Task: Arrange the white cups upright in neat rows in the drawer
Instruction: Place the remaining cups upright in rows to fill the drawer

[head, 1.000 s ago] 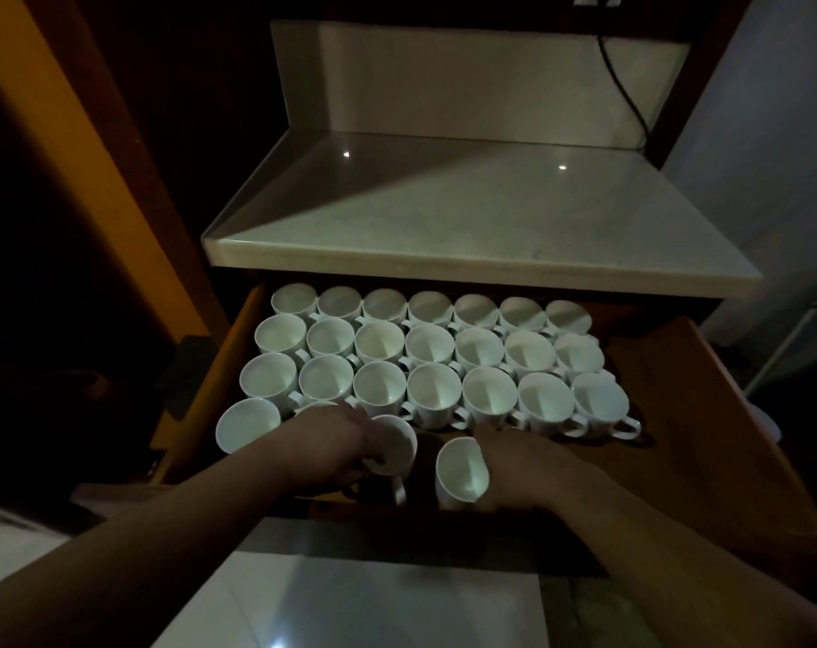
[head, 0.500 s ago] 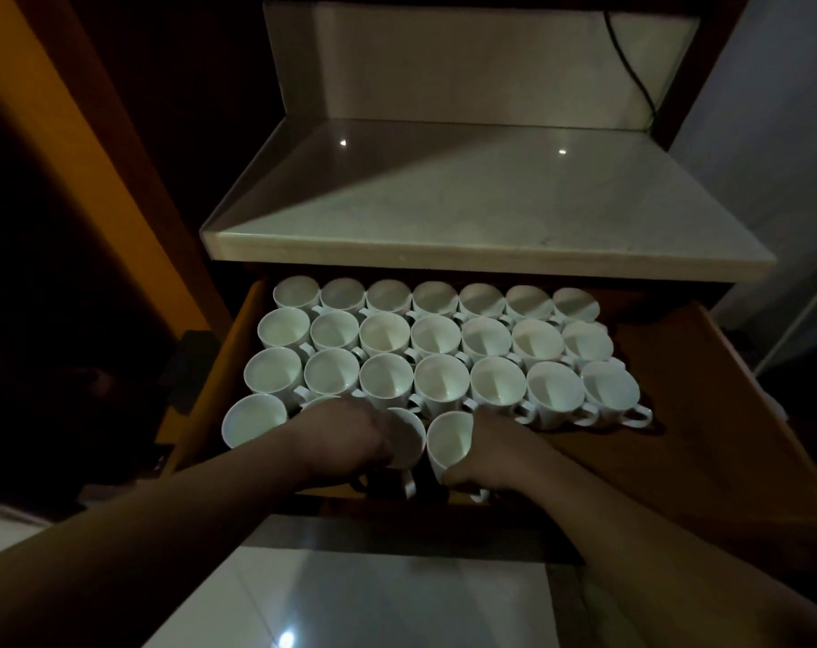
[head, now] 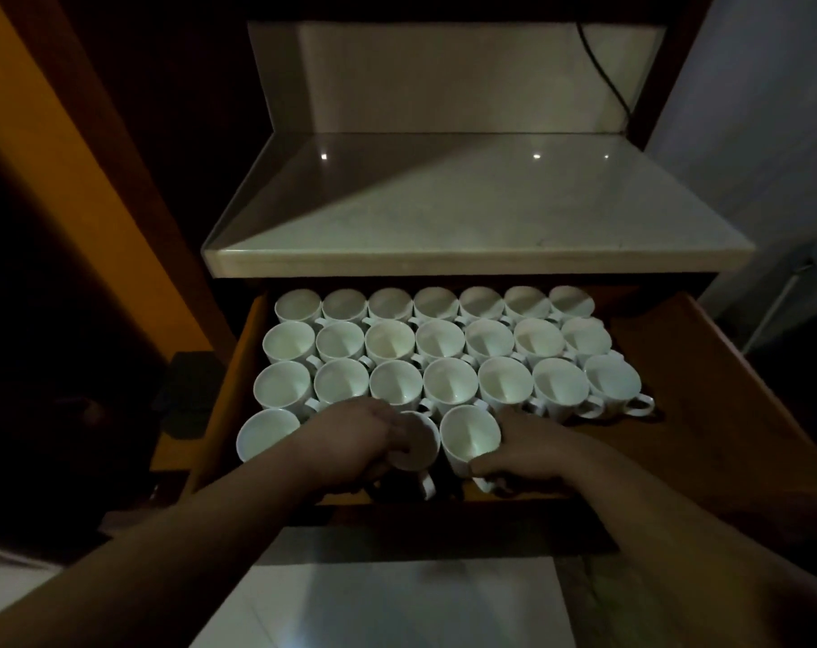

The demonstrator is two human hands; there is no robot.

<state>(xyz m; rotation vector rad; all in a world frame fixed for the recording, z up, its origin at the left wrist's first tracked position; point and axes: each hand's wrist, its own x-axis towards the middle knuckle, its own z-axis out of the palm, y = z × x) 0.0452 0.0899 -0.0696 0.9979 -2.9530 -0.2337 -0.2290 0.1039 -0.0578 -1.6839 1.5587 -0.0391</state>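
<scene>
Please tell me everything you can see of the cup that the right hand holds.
The cup is plain white, probably ceramic, upright and empty. It stands in the drawer's front row, just before the third full row. The right hand grips its right side and near edge. Its handle seems to point toward the person, mostly hidden under the fingers.

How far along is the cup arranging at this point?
Done: three back rows of seven upright cups. In hand: the front row, where the left hand and right hand each grip a cup beside the far-left cup. Left: the drawer floor to the right is bare.
</scene>
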